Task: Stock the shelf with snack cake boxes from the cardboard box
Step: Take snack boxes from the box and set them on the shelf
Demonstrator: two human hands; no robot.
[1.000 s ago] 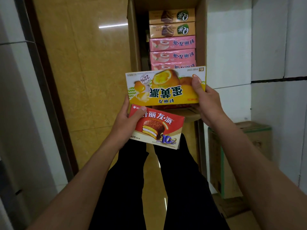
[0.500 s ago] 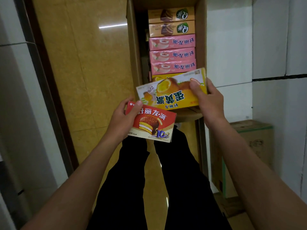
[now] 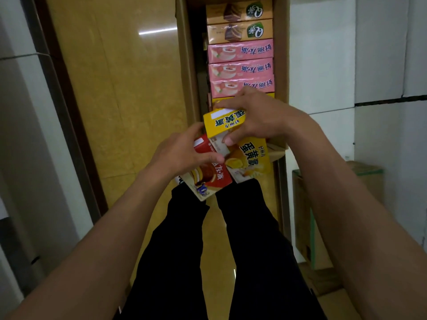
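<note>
Nearest the camera, the person's black-trousered legs (image 3: 231,250) stand on a glossy yellow tiled floor (image 3: 115,112), both bare forearms reaching forward. The left hand (image 3: 182,155) holds a flat red snack cake box (image 3: 208,179) printed with a chocolate-coated pie, thumb pressed across its face and fingers curled beneath it, the box tilted with one corner pointing down. Touching it on the right is a yellow snack cake box (image 3: 253,158) showing an egg-yolk cake; which hand supports it cannot be told. Just above, the right hand (image 3: 261,116) is clamped over a second yellow carton (image 3: 223,124), thumb under its near edge and fingers across the top, its narrow end panel turned toward the camera. Beyond the hands, a tall open brown cardboard box (image 3: 184,65) holds cartons stacked flat: another yellow one just behind the right hand, then three pink boxes (image 3: 240,68), then two tan boxes (image 3: 239,21) with green logos farthest back. A smaller closed cardboard carton (image 3: 305,215) sits on the floor at right against white wall panels (image 3: 369,65).
</note>
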